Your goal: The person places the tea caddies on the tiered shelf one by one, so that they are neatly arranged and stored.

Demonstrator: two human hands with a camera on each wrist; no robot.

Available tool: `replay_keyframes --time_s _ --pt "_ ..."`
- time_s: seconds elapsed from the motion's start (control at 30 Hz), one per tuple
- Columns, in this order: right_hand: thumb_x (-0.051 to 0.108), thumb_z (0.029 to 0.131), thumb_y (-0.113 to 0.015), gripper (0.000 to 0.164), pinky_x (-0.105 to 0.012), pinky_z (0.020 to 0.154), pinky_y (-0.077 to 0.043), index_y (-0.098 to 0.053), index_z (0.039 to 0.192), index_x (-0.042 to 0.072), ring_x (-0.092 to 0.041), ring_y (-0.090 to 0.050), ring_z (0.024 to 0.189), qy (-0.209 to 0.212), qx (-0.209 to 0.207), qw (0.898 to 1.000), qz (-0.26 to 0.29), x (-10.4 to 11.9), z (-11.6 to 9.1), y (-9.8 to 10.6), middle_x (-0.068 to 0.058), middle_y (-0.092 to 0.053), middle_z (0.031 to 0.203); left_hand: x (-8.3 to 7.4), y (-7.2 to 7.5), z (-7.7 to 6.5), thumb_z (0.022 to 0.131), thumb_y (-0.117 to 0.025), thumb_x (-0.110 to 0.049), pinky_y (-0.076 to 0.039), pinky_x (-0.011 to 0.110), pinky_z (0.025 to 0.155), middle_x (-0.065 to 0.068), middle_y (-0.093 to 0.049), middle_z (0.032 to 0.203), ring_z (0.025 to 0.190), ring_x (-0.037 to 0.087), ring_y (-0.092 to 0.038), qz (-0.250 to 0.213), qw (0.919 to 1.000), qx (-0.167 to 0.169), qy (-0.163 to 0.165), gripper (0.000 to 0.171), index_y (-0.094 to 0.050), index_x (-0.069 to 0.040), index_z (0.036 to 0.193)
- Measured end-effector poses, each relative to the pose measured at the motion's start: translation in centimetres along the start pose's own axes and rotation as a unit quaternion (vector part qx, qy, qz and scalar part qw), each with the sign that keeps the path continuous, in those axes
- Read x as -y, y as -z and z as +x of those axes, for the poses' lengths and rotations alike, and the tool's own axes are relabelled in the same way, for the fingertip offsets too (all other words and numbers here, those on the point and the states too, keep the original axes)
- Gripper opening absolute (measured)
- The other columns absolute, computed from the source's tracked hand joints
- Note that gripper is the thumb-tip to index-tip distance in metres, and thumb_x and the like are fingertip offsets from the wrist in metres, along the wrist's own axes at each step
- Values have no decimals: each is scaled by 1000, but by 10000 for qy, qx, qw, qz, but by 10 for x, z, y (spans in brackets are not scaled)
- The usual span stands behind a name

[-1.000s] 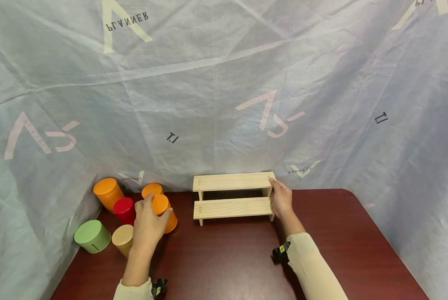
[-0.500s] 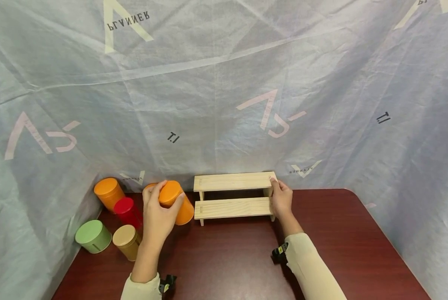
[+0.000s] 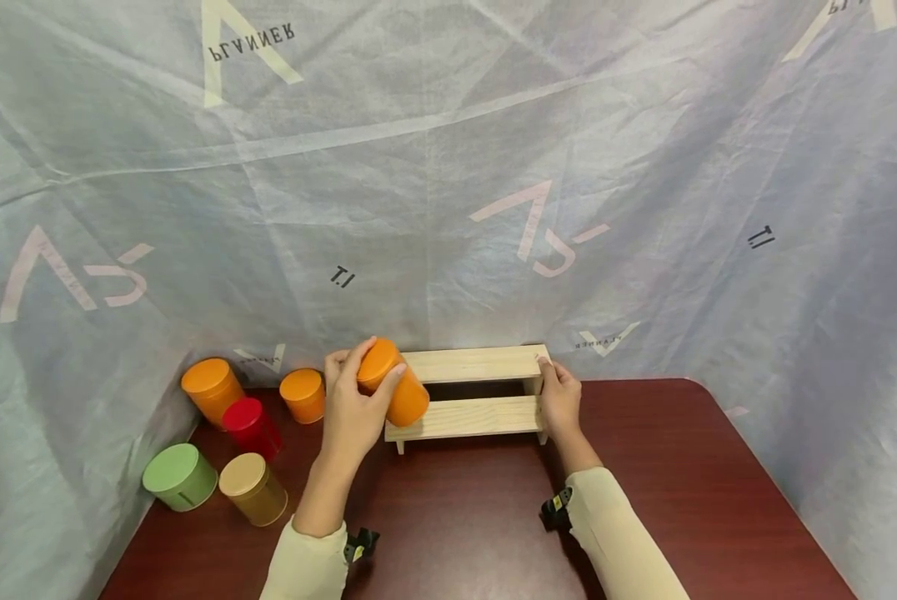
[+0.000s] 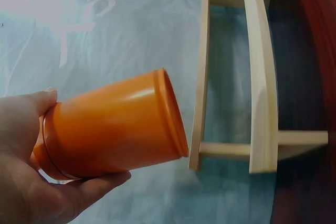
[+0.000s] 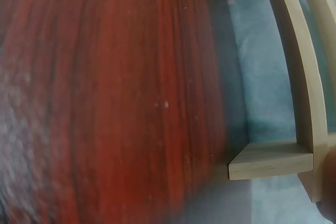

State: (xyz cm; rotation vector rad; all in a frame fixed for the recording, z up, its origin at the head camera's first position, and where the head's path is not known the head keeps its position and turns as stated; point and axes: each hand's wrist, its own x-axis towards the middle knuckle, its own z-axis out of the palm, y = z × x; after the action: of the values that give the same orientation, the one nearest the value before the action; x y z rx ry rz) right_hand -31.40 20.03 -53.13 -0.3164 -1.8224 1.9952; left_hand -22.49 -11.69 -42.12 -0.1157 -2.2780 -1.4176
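Observation:
My left hand (image 3: 353, 414) grips an orange canister (image 3: 399, 387) round its lidded end. In the head view the canister overlaps the left part of a two-step wooden rack (image 3: 486, 414). The left wrist view shows the canister (image 4: 110, 127) held in the air, tilted, its base toward the rack (image 4: 262, 87) and a gap between them. My right hand (image 3: 561, 406) holds the rack's right end, thumb on the upper step. Only a sliver of that hand shows at the edge of the right wrist view, beside the rack (image 5: 302, 66).
At the left of the dark red table (image 3: 463, 517) stand a large orange canister (image 3: 213, 390), a small orange one (image 3: 303, 395), a red one (image 3: 253, 427), a green one (image 3: 181, 477) and a tan one (image 3: 253, 489). A grey cloth (image 3: 418, 208) hangs behind the rack.
My left hand has lifted the orange canister off the table and carried it right, up to the rack's left end. The small orange canister behind it is uncovered. My right hand stays on the rack.

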Motion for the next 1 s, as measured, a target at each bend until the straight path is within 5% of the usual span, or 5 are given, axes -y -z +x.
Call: replay_keyframes --time_s 0.1,0.4,0.8,1.0 --pt "37 109 -59 51 -22 39 -30 -65 95 -11 -5 -35 39 99 81 9999 -72 1 -3 -1 9 -44 49 -3 -6 1 96 -74 -55 -62 51 92 11 -41 142 112 31 -63 -46 9998 183 -27 61 -56 -36 152" --pt "53 107 -56 46 -28 62 -39 -69 102 9 -14 -44 67 436 -19 9887 -1437 1 -3 -3 7 -45 70 -11 -27 9 101 -69 -49 -60 51 98 15 -38 145 116 31 -60 -527 9967 486 -376 62 -51 -30 158" --pt "42 109 -56 40 -26 66 -41 -72 108 5 -13 -47 70 327 -259 9891 -1413 2 -6 3 7 -48 72 -20 -55 17 100 -74 -43 -59 52 102 16 -37 148 122 34 -59 -1027 9901 807 -513 70 -48 -19 160" --pt "43 109 -56 40 -27 63 -40 -71 105 6 -11 -46 66 404 -91 9902 -1333 3 -6 1 10 -45 67 -22 -67 21 97 -78 -42 -59 51 102 16 -37 147 120 33 -58 -1120 9894 696 -604 75 -48 -13 160"
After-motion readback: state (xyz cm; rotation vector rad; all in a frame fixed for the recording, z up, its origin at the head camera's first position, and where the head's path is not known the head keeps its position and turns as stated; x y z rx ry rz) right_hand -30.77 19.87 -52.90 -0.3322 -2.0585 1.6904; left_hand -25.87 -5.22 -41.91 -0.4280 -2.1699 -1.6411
